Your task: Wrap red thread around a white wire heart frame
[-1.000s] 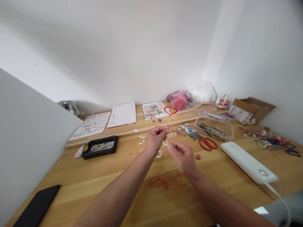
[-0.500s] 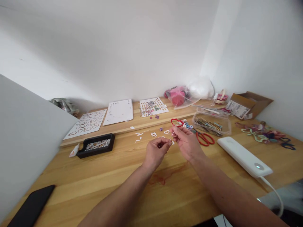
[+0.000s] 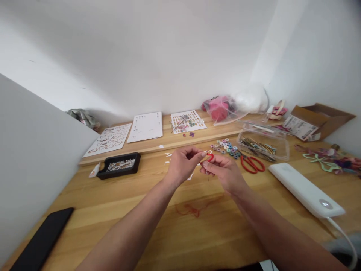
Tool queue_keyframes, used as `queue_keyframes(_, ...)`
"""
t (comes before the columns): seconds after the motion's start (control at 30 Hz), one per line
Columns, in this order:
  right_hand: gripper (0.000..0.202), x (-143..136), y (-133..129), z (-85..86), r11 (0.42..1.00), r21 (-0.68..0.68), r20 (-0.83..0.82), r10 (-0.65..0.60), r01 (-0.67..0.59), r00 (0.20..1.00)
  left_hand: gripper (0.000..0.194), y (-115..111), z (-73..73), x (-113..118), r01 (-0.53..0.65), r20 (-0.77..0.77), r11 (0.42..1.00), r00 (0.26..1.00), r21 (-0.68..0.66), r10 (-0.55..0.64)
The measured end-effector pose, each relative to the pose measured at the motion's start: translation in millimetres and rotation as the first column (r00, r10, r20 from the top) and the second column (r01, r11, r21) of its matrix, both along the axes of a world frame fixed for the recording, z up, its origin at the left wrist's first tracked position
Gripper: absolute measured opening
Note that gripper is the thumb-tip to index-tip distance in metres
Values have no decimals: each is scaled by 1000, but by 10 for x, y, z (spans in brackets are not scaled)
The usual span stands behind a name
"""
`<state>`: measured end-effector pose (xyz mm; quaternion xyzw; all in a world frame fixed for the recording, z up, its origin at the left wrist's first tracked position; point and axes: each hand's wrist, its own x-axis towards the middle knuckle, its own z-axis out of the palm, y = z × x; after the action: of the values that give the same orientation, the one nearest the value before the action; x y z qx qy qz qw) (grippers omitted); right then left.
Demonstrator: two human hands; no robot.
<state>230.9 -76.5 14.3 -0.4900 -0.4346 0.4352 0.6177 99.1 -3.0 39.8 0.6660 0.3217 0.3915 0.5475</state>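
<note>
Near the middle of the table, my left hand (image 3: 182, 163) pinches a small red loop (image 3: 210, 156) between thumb and fingers. My right hand (image 3: 222, 171) is closed on the same red loop from the right, its fingertips close to the left ones. A bit of white shows at the right fingertips, too small to make out. White cut-out shapes (image 3: 190, 176) lie partly hidden behind and beside my hands. Loose red thread (image 3: 194, 210) rests on the wood between my forearms.
Right of my hands are thread spools (image 3: 231, 147), red-handled scissors (image 3: 252, 164), a clear box (image 3: 284, 150) of tools and a white power bank (image 3: 306, 190). A black bead tray (image 3: 135, 165) and glue bottle (image 3: 95, 170) stand left, a black phone (image 3: 42, 241) nearer.
The red loop, earlier behind my right hand, is now between both hands. My left hand has moved up. The view has shifted, so the table's objects on the right appear farther right.
</note>
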Motion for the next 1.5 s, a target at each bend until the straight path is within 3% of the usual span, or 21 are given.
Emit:
queue_keyframes(0.23,28,-16,25,-67,996,-47,27,71,-70,997,29,-13,-114,-15,-103,24,992,994,-67,104)
queue_keyframes(0.43,28,-12,55,-114,999,15,138,-38,36,990,33,6,-167,35,-202,9,975,979,-95,204)
queue_keyframes(0.6,32,-1,64,-97,999,-40,5,16,-16,1000,43,13,-157,-14,-89,105,972,988,-216,113)
queue_keyframes(0.73,32,5,87,-108,998,-52,-131,-42,35,991,57,-10,-266,-142,-36,181,929,977,-369,110)
queue_keyframes(0.93,34,22,129,-142,991,-113,-283,-100,70,954,44,-167,-412,-136,14,156,915,986,-404,54)
queue_keyframes(1.03,32,21,138,-174,992,-107,-306,-100,70,947,44,-232,-397,-54,76,164,909,986,-410,-9)
queue_keyframes(1.2,30,16,134,-218,995,-100,-319,-39,7,947,40,-221,-392,24,62,195,926,981,-372,12)
queue_keyframes(1.4,33,46,127,-157,989,-112,-193,-116,95,974,35,-194,-426,-7,21,164,946,986,-325,35)
queue_keyframes(1.5,35,57,123,-152,994,-95,-158,-76,62,984,42,-174,-417,-24,42,198,943,980,-332,27)
